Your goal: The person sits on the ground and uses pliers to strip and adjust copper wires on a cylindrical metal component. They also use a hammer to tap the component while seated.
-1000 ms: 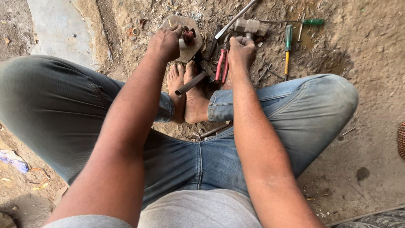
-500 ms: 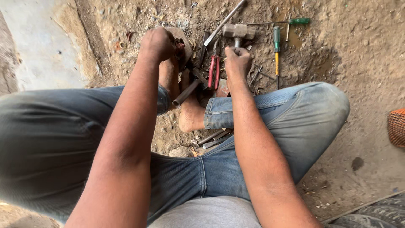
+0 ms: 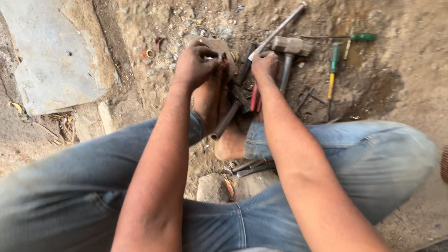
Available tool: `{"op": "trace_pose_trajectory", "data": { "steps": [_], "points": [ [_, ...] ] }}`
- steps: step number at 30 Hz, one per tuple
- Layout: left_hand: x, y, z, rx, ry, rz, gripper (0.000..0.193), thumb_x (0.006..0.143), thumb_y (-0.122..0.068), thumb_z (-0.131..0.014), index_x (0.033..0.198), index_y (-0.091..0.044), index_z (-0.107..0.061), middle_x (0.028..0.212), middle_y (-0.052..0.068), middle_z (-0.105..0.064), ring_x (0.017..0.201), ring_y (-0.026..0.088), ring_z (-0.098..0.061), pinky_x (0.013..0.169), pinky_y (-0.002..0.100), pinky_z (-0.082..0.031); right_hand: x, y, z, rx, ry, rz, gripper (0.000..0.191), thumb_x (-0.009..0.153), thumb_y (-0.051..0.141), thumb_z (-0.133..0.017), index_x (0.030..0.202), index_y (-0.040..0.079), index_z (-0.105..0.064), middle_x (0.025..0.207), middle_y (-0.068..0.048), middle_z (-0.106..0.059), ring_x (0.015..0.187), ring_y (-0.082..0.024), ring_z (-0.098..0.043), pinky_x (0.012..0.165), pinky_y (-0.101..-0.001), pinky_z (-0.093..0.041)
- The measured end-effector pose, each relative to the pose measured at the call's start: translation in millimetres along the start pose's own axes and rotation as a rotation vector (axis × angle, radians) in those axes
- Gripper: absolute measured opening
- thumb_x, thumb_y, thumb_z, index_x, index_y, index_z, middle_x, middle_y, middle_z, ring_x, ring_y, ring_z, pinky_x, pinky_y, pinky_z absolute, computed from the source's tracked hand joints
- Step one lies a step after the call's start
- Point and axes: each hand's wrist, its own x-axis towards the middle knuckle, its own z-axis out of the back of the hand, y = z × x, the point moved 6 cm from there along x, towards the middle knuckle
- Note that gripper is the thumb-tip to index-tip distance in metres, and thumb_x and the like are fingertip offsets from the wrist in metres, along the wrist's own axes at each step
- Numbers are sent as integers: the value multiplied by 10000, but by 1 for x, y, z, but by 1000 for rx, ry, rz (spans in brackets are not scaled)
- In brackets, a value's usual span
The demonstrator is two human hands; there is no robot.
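Note:
I sit on dirt ground with my bare feet [image 3: 219,116] drawn in between my jeans-clad knees. My left hand [image 3: 196,63] grips a small brownish metal piece [image 3: 219,49] held over my toes. My right hand [image 3: 265,65] rests with curled fingers among the tools beside a hammer [image 3: 288,51]; whether it grips one is hidden. Red-handled pliers [image 3: 254,98] lie just below that hand. A dark metal pipe [image 3: 228,119] lies across my feet.
A long metal rod [image 3: 277,30] lies beyond the hammer. Two green-handled screwdrivers [image 3: 333,60] sit at the right. A flat grey slab [image 3: 51,56] lies at the left. Stones [image 3: 212,186] and metal bars [image 3: 252,168] lie under my legs.
The view has shifted, showing more of the slab at the left. My left hand has stayed on the metal piece; my right hand has stayed among the tools by the hammer.

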Motion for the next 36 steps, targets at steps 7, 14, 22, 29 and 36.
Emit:
{"op": "trace_pose_trajectory", "data": {
  "steps": [7, 14, 22, 29, 36],
  "points": [
    [7, 19, -1, -79, -8, 29, 241, 772, -263, -879, 917, -82, -812, 1124, 55, -725, 911, 214, -756, 833, 342, -618, 20, -8, -32, -65, 159, -220, 424, 736, 371, -852, 906, 32, -663, 903, -161, -713, 809, -300, -728, 741, -424, -597],
    [18, -1, 1, 6, -91, 149, 250, 885, -296, -793, 1024, -87, -797, 1051, 94, -805, 910, 191, -765, 886, 354, -604, 7, 8, -7, 878, 415, -315, 277, 850, 312, -732, 894, 43, -683, 668, -35, -592, 542, -212, -548, 445, -369, -428],
    [25, -114, 18, -834, -200, -265, 326, 938, -354, -766, 924, -67, -612, 802, 60, -659, 744, 153, -646, 695, 353, -550, -85, 69, 82, 75, 187, 639, 235, 1029, 293, -648, 936, 77, -645, 762, -80, -649, 657, -203, -653, 586, -384, -543],
    [-1, -113, 32, -757, -461, -336, 443, 1032, -397, -695, 710, -144, -524, 662, -66, -507, 576, 53, -443, 540, 226, -387, -107, 13, 52, -144, 651, 156, 470, 823, 452, -800, 992, 43, -642, 888, -133, -734, 754, -245, -734, 681, -403, -593],
    [-10, -114, 19, -671, -381, -425, 466, 1036, -439, -661, 689, -148, -549, 608, -70, -494, 541, 54, -451, 493, 240, -343, -149, 4, 14, -256, 707, -11, 576, 811, 267, -749, 1249, -56, -560, 1125, -273, -698, 1036, -377, -719, 917, -446, -579]
  ]
}}
